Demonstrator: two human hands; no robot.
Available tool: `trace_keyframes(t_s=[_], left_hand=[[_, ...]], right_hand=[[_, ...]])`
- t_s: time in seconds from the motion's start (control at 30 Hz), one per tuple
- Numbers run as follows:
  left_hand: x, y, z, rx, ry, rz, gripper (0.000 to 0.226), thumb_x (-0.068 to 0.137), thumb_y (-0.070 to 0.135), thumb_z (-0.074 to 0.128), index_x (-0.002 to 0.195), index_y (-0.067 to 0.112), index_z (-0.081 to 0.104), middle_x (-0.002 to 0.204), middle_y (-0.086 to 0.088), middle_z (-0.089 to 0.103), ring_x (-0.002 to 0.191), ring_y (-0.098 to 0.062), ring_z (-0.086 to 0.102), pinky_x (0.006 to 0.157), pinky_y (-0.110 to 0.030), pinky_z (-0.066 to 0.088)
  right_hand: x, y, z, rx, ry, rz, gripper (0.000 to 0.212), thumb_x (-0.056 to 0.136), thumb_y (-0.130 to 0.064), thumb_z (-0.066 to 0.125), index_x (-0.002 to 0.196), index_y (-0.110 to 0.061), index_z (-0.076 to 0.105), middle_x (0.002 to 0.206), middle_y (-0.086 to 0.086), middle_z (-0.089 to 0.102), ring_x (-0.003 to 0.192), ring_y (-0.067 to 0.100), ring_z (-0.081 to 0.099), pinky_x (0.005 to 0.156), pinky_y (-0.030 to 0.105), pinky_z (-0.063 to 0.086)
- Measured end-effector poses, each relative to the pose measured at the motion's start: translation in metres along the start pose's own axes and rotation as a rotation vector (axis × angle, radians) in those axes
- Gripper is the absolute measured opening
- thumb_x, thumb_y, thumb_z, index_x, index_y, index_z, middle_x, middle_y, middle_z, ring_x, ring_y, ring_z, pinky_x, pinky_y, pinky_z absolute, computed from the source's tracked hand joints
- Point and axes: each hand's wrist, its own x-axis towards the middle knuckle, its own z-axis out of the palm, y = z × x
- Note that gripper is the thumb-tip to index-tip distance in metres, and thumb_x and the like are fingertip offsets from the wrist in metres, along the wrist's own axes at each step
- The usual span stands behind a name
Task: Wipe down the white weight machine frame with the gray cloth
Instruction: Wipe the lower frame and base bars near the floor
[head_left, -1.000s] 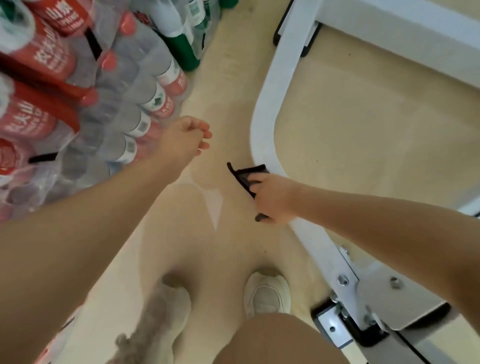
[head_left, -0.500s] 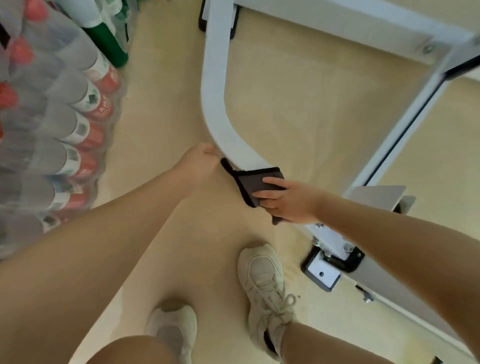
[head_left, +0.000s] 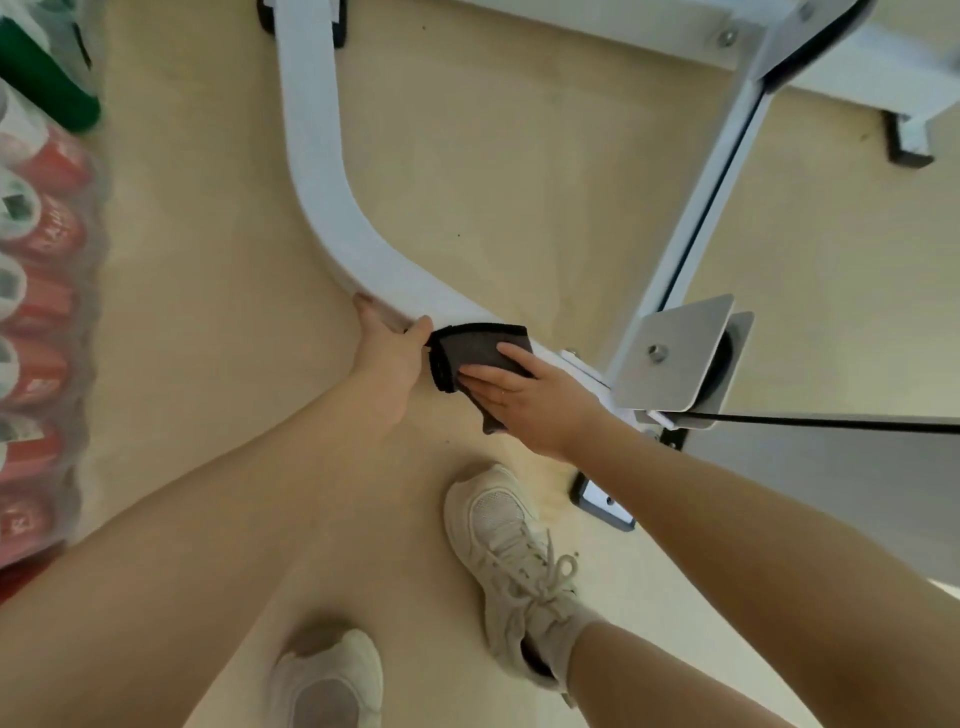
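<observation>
The white weight machine frame (head_left: 322, 171) curves across the floor from top centre down toward the right. A folded gray cloth (head_left: 470, 351) lies draped over the frame just past the bend. My right hand (head_left: 524, 395) presses the cloth onto the frame with its fingers laid straight on top. My left hand (head_left: 387, 348) rests against the frame's near side right beside the cloth, thumb up on the tube; its fingers are hidden under the frame's edge.
Shrink-wrapped bottles with red labels (head_left: 36, 322) are stacked along the left edge. A white upright post (head_left: 711, 171) and a metal bracket plate (head_left: 675, 358) stand right of the cloth. My two shoes (head_left: 509, 551) are on the beige floor below.
My left hand came in from mid-air and now rests on the frame beside the cloth. My right hand shifted the cloth onto the top of the tube. The view moved closer.
</observation>
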Motion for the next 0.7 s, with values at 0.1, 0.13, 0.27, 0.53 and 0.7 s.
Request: trace_keyframes(t_s=[0.1,0.13,0.27,0.53,0.7], left_hand=[[0.002,-0.002,-0.001,0.032,-0.002,-0.025,0.081,0.091,0.027,0.053,0.146,0.034,-0.005,0.141,-0.006,0.041,0.123,-0.030,0.045,0.104,-0.046,0.037],[0.002,-0.002,0.000,0.023,-0.006,-0.041,0.081,0.091,0.027,0.053,0.145,0.036,-0.007,0.142,-0.006,0.041,0.124,-0.030,0.044,0.105,-0.047,0.036],[0.003,0.000,0.003,0.015,0.029,-0.087,0.081,0.091,0.029,0.053,0.145,0.040,-0.007,0.138,-0.006,0.043,0.121,-0.028,0.046,0.104,-0.047,0.037],[-0.008,0.005,0.016,-0.045,0.104,-0.218,0.047,0.095,0.031,0.043,0.136,0.013,0.033,0.129,-0.013,0.050,0.106,-0.027,0.052,0.081,-0.034,0.047],[-0.028,0.003,0.033,-0.016,-0.077,-0.209,0.044,0.096,0.029,0.040,0.137,0.015,0.033,0.110,-0.010,0.056,0.080,-0.021,0.055,0.064,-0.028,0.043]], right_hand=[[-0.023,-0.011,0.003,0.125,0.034,0.136,0.047,0.077,-0.056,0.062,0.118,-0.033,0.063,0.125,-0.021,0.057,0.123,-0.001,0.047,0.102,0.028,0.041],[-0.031,-0.012,0.001,0.182,0.026,0.179,0.049,0.073,-0.050,0.068,0.118,-0.032,0.063,0.125,-0.019,0.058,0.122,0.003,0.050,0.099,0.029,0.043],[-0.040,-0.011,-0.007,0.364,0.036,0.373,0.057,0.085,-0.031,0.055,0.140,-0.024,0.039,0.149,-0.004,0.031,0.135,0.021,0.036,0.106,0.036,0.037],[-0.036,-0.033,-0.008,0.749,-0.130,0.785,0.058,0.101,-0.034,0.025,0.148,-0.019,-0.006,0.157,0.000,-0.010,0.144,0.017,-0.007,0.114,0.030,0.003],[-0.035,-0.045,-0.022,0.802,-0.220,0.895,0.055,0.102,-0.034,0.022,0.149,-0.014,0.002,0.157,0.005,-0.004,0.144,0.020,-0.002,0.115,0.033,0.001]])
